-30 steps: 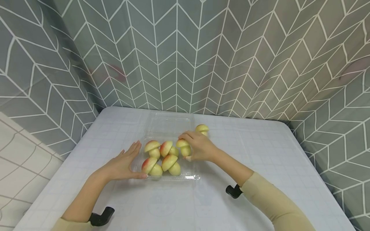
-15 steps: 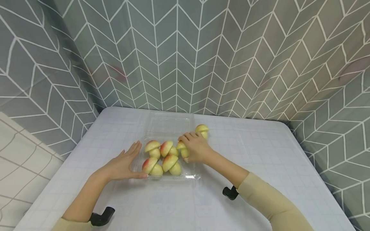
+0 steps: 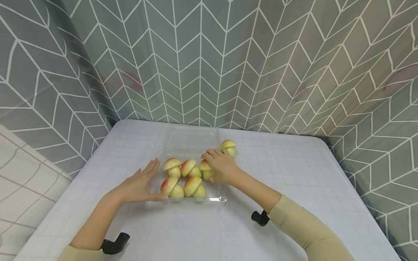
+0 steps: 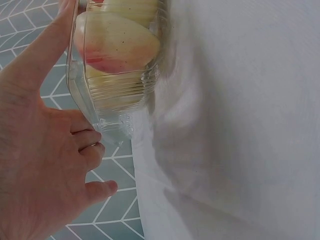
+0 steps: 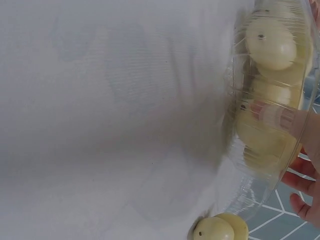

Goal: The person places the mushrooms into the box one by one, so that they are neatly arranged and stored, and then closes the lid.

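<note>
"What is the right hand [image 3: 225,168] doing?"

"Pinching a pale yellow mushroom-shaped piece with a red-blushed cap [image 3: 204,165] between thumb and fingers. The hand covers part of it. In the right wrist view the thumb shows through clear plastic, against the piece."

"So where is that piece?"

"Inside the clear rectangular plastic box [image 3: 213,199], at its 3 o'clock, counting 12 as the side farthest from the person."

"And the left hand [image 3: 138,186]?"

"At the box's 9 o'clock, thumb set well away from the fairly straight fingers and reaching to the near corner at about 8. The left wrist view shows it touching the box."

"What lies between the hands?"

"Four matching two-part pieces [image 3: 191,185], each a tilted rounded cap on a rounded stem. They sit in the box at about 10, 12, 8 and 5 o'clock."

"Anything farther out?"

"The box's clear hinged lid [image 3: 192,141] lies opened back at 12. A loose pale yellow mushroom-shaped piece [image 3: 228,144] rests outside the box at 2 o'clock, just beyond the right hand."

"On what?"

"A table with a white cloth [image 3: 294,174]. Beige sleeves [image 3: 308,226] come in from 5 and 7 o'clock, each with a black angled fitting [image 3: 115,244] near the cuff. A grey curtain with white zigzag lines [image 3: 209,72] hangs at 12."
</note>
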